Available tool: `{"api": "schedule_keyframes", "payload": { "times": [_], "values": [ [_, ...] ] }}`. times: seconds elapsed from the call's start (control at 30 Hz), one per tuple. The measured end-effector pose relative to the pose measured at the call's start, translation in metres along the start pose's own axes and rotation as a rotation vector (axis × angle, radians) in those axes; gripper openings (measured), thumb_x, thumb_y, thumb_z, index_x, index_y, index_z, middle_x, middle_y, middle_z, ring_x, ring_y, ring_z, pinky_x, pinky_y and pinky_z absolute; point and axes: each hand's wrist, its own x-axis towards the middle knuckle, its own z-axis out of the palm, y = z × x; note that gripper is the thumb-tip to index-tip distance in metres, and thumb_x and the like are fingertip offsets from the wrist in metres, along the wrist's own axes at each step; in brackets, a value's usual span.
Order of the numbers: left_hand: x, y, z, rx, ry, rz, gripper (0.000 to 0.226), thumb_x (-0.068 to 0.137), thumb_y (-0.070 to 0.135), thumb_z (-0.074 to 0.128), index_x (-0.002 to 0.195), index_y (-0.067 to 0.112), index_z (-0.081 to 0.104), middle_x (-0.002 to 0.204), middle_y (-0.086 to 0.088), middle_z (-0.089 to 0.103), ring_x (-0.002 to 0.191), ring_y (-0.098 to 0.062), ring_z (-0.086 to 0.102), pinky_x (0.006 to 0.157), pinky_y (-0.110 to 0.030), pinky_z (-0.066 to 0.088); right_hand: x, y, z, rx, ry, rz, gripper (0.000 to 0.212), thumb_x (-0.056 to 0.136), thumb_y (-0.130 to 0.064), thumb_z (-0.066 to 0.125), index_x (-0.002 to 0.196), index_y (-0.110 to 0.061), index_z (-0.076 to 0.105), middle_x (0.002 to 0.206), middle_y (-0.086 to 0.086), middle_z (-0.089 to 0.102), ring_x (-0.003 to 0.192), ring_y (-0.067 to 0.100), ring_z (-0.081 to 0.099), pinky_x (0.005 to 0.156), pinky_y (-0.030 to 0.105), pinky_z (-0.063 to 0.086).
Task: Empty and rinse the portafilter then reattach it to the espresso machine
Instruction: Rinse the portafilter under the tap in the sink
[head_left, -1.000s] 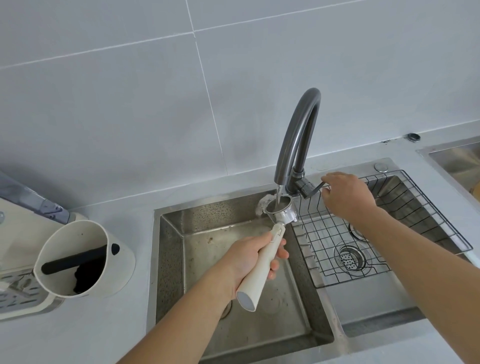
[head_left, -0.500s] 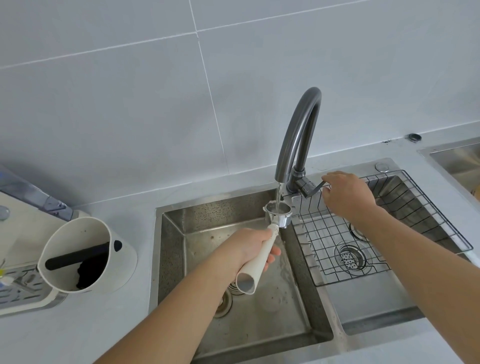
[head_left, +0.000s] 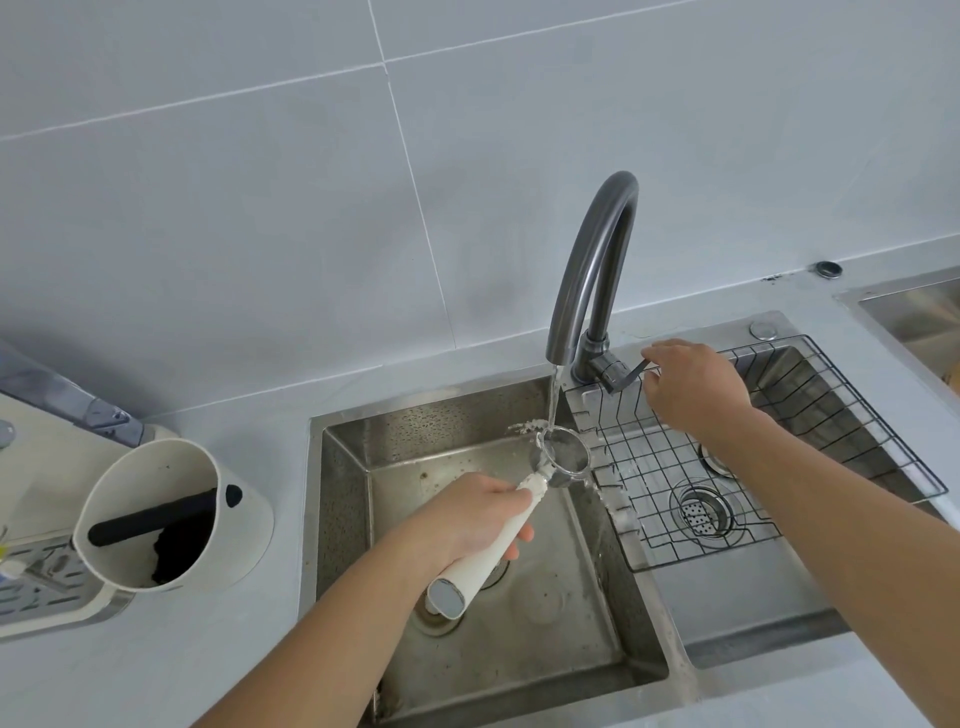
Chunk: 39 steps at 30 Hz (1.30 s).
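Observation:
My left hand (head_left: 467, 519) grips the white handle of the portafilter (head_left: 493, 545) over the left sink basin (head_left: 613, 649). Its metal basket (head_left: 563, 457) sits right under the grey faucet (head_left: 592, 270) spout. A stream of water runs into the basket and splashes over its rim. My right hand (head_left: 691, 384) holds the faucet lever (head_left: 636, 369) at the tap's base. The espresso machine (head_left: 31, 447) shows only partly at the left edge, with its drip tray (head_left: 47, 587) below.
A white knock box (head_left: 171, 514) with a black bar and dark grounds stands on the counter left of the sink. A black wire rack (head_left: 779, 467) lies over the right basin, above a drain strainer (head_left: 698, 512). Another steel basin (head_left: 914, 312) is at the far right.
The portafilter has tilted and dropped slightly, its handle end lower. Water now splashes harder over the basket's rim. My right hand stays on the lever.

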Motion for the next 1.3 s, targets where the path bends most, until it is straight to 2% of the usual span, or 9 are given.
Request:
{"api": "schedule_keyframes", "payload": {
  "times": [0.23,0.4,0.6,0.83,0.93,1.0,1.07,1.17,1.3],
  "values": [
    [-0.011,-0.005,-0.013,0.011,0.041,0.028,0.017,0.094,0.035,0.055,0.102,0.027,0.068,0.079,0.005,0.078,0.054,-0.009,0.066,0.046,-0.022,0.05,0.0,0.0,0.001,0.005,-0.006,0.008,0.025,0.091,-0.015,0.052,0.108,-0.008,0.069,0.118,0.009,0.068,0.1,0.034,0.065,0.082,0.04,0.053],
    [-0.017,-0.006,-0.019,0.049,0.119,0.098,0.013,0.093,0.037,0.055,0.093,0.035,0.067,0.087,0.001,0.078,0.055,-0.008,0.067,0.048,-0.022,0.05,0.0,0.0,0.001,0.0,-0.008,0.021,0.024,0.091,-0.016,0.052,0.106,-0.009,0.069,0.116,0.009,0.068,0.097,0.033,0.065,0.079,0.039,0.052],
    [-0.015,-0.005,-0.017,0.083,0.179,0.189,0.019,0.094,0.034,0.052,0.096,0.027,0.069,0.089,0.0,0.075,0.056,-0.01,0.064,0.049,-0.021,0.049,0.0,-0.002,0.001,0.003,-0.012,0.024,0.023,0.091,-0.016,0.053,0.106,-0.01,0.069,0.116,0.008,0.068,0.098,0.033,0.065,0.08,0.04,0.053],
    [-0.011,-0.013,-0.004,0.007,0.205,0.269,0.019,0.095,0.036,0.049,0.097,0.032,0.067,0.081,0.012,0.068,0.056,0.0,0.063,0.049,-0.017,0.048,-0.002,-0.002,0.0,0.009,-0.016,0.024,0.024,0.092,-0.017,0.053,0.109,-0.009,0.068,0.12,0.009,0.067,0.1,0.034,0.065,0.08,0.041,0.053],
    [-0.009,-0.013,0.003,-0.034,0.237,0.304,0.021,0.094,0.038,0.048,0.087,0.046,0.066,0.078,0.019,0.069,0.059,-0.001,0.065,0.055,-0.022,0.049,-0.002,-0.002,-0.001,0.009,-0.017,0.019,0.025,0.092,-0.017,0.053,0.111,-0.009,0.068,0.121,0.008,0.066,0.103,0.033,0.064,0.083,0.041,0.053],
    [-0.008,-0.01,0.008,-0.083,0.242,0.306,0.027,0.094,0.04,0.047,0.086,0.061,0.063,0.086,0.025,0.069,0.063,-0.001,0.068,0.056,-0.022,0.051,-0.003,-0.003,-0.001,0.006,-0.023,0.015,0.026,0.092,-0.016,0.053,0.112,-0.009,0.068,0.122,0.008,0.066,0.104,0.033,0.063,0.083,0.041,0.052],
    [-0.007,-0.007,0.014,-0.155,0.237,0.305,0.033,0.096,0.039,0.046,0.083,0.065,0.062,0.089,0.024,0.07,0.065,-0.002,0.069,0.06,-0.024,0.053,-0.003,-0.002,-0.001,0.008,-0.029,0.014,0.026,0.092,-0.016,0.053,0.113,-0.009,0.068,0.123,0.008,0.066,0.104,0.033,0.063,0.083,0.041,0.052],
    [-0.005,-0.001,0.021,-0.238,0.22,0.305,0.034,0.098,0.035,0.047,0.086,0.06,0.066,0.09,0.02,0.073,0.067,-0.005,0.069,0.064,-0.024,0.055,-0.004,-0.002,-0.002,0.025,-0.032,0.026,0.027,0.092,-0.015,0.053,0.113,-0.01,0.067,0.126,0.007,0.065,0.106,0.033,0.063,0.085,0.041,0.053],
    [-0.004,0.004,0.028,-0.39,0.15,0.268,0.021,0.1,0.028,0.049,0.103,0.032,0.069,0.085,0.011,0.075,0.065,-0.009,0.068,0.063,-0.027,0.057,-0.004,-0.002,-0.002,0.024,-0.05,0.032,0.027,0.092,-0.014,0.052,0.114,-0.01,0.067,0.126,0.006,0.064,0.107,0.033,0.063,0.086,0.041,0.054]
  ]
}}
